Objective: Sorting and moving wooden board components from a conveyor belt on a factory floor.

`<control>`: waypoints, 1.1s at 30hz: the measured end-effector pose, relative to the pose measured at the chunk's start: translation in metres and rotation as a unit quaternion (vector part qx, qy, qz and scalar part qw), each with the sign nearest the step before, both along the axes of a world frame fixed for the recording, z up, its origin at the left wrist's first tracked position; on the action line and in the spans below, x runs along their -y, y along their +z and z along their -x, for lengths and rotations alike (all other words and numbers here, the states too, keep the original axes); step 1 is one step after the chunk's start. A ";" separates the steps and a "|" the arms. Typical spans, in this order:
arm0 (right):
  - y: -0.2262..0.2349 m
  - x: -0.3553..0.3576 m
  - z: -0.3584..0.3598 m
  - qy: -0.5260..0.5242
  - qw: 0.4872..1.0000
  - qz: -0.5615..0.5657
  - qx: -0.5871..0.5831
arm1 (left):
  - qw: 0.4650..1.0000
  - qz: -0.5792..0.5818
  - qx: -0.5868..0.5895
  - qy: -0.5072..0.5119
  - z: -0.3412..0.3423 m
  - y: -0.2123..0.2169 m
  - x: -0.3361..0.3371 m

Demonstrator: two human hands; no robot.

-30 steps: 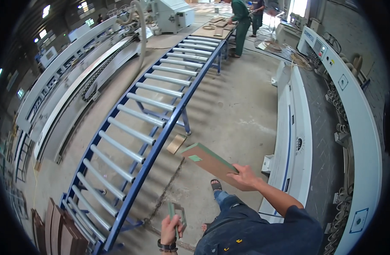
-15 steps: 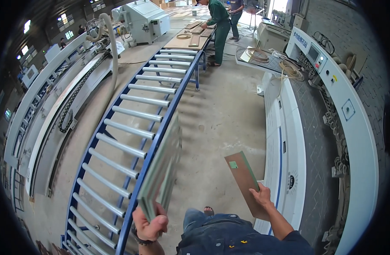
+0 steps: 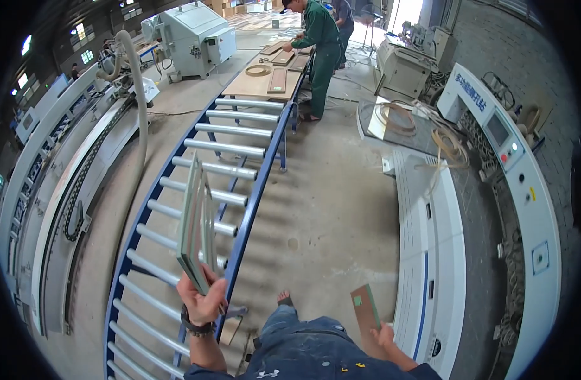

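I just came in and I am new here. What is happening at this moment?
A person walks beside a blue roller conveyor. The left hand holds a thin stack of pale green panels upright over the rollers. The right hand carries a brown board low at the side. Farther off, another person in green works at a table.

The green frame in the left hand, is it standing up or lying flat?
Standing up on edge. The left hand grips the green frame by its lower end, and it rises above the roller conveyor, touching no roller.
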State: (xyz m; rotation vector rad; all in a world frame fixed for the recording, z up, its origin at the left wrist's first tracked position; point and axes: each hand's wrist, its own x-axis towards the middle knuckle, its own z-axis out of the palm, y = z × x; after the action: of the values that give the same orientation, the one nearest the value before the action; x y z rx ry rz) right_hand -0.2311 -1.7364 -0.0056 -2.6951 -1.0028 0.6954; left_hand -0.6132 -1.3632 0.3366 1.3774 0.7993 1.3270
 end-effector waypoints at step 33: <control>0.025 -1.066 -0.445 -0.066 0.995 -0.061 0.048 | 0.939 -0.110 -0.282 0.163 -0.447 -0.107 -0.978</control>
State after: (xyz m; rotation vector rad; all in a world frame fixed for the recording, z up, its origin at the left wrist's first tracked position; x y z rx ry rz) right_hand 0.2134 -0.6704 0.0194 -2.6796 -0.8480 0.4683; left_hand -0.1665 -0.3850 0.2295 1.9086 1.3390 1.3074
